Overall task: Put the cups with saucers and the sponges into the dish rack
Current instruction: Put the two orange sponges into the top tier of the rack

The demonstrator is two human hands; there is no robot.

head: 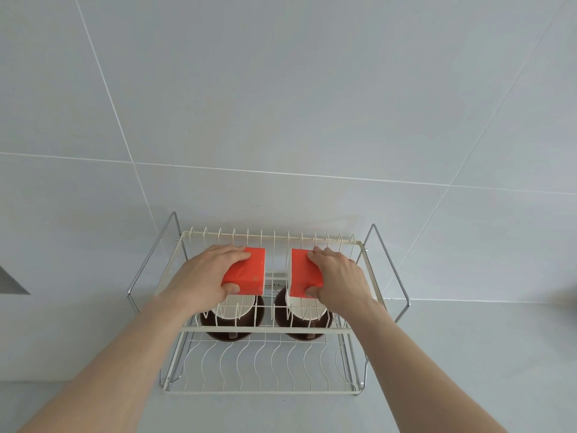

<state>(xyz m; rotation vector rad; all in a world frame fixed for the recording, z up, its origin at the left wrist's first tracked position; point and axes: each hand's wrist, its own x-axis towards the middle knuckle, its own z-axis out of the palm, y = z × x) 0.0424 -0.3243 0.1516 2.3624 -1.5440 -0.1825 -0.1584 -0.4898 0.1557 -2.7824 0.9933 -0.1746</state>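
A two-tier wire dish rack (pixel 268 329) is set on the counter against a tiled wall (pixel 281 104). Two cups on dark saucers (pixel 232 320) (pixel 304 321) are seen on its lower level. Over the upper tier, an orange sponge (pixel 249 271) is gripped by the left hand (pixel 206 276), another sponge (pixel 304 273) by the right hand (pixel 338 278).

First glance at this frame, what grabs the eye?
Two bright orange sponges, one gripped in the left hand and one in the right hand, over the upper tier of a cream wire dish rack against the pale tiled wall. The left sponge and right sponge sit side by side. Beneath them, two cream cups on dark saucers stand in the rack.
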